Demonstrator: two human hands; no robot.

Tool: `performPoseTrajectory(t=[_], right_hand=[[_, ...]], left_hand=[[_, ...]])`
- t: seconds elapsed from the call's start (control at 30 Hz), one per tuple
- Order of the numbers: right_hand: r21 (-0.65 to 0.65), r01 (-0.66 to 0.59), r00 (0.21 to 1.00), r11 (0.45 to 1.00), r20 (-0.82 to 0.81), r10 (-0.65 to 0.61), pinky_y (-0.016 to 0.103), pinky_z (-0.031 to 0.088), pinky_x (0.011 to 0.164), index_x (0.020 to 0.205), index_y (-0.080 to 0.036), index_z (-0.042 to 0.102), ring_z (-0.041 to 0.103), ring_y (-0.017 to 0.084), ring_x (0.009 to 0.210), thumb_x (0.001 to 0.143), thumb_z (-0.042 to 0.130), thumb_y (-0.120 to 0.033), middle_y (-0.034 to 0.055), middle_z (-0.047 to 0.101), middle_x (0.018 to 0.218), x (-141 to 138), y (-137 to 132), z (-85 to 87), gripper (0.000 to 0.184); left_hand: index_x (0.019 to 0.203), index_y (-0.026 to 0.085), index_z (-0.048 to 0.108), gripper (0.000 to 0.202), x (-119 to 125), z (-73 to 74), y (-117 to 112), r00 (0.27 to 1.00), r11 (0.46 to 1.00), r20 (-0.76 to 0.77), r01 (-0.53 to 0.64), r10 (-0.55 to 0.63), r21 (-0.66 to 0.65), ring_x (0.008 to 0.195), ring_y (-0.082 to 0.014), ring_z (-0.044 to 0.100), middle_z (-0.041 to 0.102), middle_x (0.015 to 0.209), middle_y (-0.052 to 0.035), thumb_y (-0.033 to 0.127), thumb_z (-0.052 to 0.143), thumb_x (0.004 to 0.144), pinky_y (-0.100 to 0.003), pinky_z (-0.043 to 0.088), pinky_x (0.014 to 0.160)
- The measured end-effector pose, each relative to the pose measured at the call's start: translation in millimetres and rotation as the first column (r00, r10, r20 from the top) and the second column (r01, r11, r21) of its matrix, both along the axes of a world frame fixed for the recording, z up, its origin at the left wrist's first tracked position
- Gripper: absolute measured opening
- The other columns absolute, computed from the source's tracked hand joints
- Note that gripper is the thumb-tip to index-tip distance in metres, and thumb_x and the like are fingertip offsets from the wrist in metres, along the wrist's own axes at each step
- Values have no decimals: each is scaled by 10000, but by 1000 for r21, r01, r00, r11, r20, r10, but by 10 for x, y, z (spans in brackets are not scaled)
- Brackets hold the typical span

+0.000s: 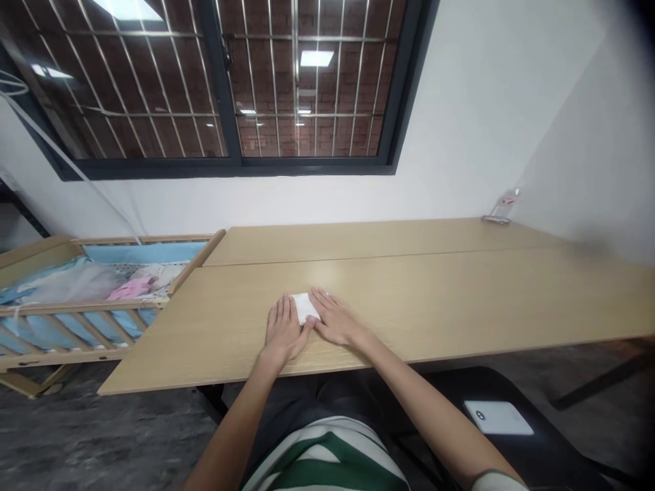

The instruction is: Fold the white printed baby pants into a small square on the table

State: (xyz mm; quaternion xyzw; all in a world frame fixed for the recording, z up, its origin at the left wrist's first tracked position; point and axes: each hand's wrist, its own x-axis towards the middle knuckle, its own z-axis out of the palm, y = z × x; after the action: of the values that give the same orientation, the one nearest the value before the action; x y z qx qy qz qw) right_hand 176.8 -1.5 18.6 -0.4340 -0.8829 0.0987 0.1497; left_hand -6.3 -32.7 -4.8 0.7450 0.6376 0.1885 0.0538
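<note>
A small folded white cloth or paper (pixel 303 305) lies on the light wooden table (pixel 460 293), near its front edge. My left hand (pixel 283 332) rests flat on the table just left of it, fingers stretched out, thumb touching its lower edge. My right hand (pixel 335 319) lies flat too, its fingers pressing on the right part of the white piece. Neither hand grips anything.
A wooden baby cot (pixel 76 300) with blue lining and pink and white cloth stands against the table's left end. A small clear stand (pixel 501 208) sits at the far right corner by the wall. A white phone-like slab (pixel 497 417) lies on a dark seat to my right.
</note>
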Motion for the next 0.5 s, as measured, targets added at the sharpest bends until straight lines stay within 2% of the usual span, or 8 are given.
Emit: performPoseTrajectory(t=[0.1, 0.17, 0.23, 0.3, 0.33, 0.4, 0.5], right_hand=[[-40, 42, 999, 998, -21, -43, 483, 130, 1265, 1628, -133, 162, 118, 278, 1564, 1035, 269, -585, 152, 140, 1681, 102, -9, -14, 754], [-48, 76, 997, 996, -24, -77, 492, 137, 1261, 1627, -104, 136, 98, 293, 1565, 1027, 271, -610, 180, 113, 1680, 160, -19, -19, 797], [2, 82, 996, 997, -46, -82, 511, 140, 1256, 1624, -76, 110, 49, 308, 1568, 1017, 308, -620, 206, 57, 1681, 203, -34, -11, 839], [98, 43, 996, 994, -86, -34, 535, 144, 1248, 1624, -94, 123, 11, 316, 1569, 1006, 372, -605, 200, 16, 1685, 225, -54, 9, 840], [141, 9, 995, 990, -103, 5, 542, 150, 1244, 1622, -116, 156, 24, 317, 1569, 1000, 409, -587, 191, 30, 1688, 230, -64, 21, 820], [165, -65, 990, 984, -114, 84, 538, 173, 1237, 1601, -154, 256, 124, 314, 1560, 989, 469, -535, 181, 152, 1680, 227, -79, 44, 752], [90, -104, 985, 990, -128, 115, 531, 214, 1222, 1561, -159, 356, 288, 320, 1512, 936, 571, -446, 189, 349, 1613, 212, -63, 67, 721]], left_hand=[[1574, 22, 226, 890, 6, -2, -15, 1000, 1000, 9, -6, 5, 10, 1553, -344, 153, 186, 1654, -242, 679, 194, 974, -517, 136, 1246], [1566, 3, 230, 904, 10, 10, -29, 1000, 1000, 10, -8, 8, 18, 1551, -360, 146, 188, 1648, -260, 683, 216, 972, -526, 148, 1242], [1551, -15, 256, 896, 3, 33, -43, 1000, 998, 2, 13, -13, 67, 1552, -372, 129, 203, 1641, -276, 672, 251, 976, -535, 162, 1237], [1524, 26, 335, 829, -17, 64, -57, 997, 985, -16, 75, -73, 155, 1553, -362, 140, 237, 1641, -252, 650, 298, 980, -534, 178, 1233], [1502, 64, 386, 775, -31, 80, -62, 994, 975, -29, 113, -109, 191, 1548, -351, 172, 268, 1639, -229, 636, 327, 981, -527, 189, 1230], [1448, 121, 459, 675, -63, 113, -68, 986, 963, -50, 167, -160, 211, 1516, -333, 277, 360, 1607, -203, 602, 385, 980, -510, 218, 1221], [1430, 113, 461, 681, -108, 168, -53, 984, 975, -54, 175, -169, 136, 1458, -343, 381, 449, 1543, -228, 589, 484, 944, -503, 251, 1197]])
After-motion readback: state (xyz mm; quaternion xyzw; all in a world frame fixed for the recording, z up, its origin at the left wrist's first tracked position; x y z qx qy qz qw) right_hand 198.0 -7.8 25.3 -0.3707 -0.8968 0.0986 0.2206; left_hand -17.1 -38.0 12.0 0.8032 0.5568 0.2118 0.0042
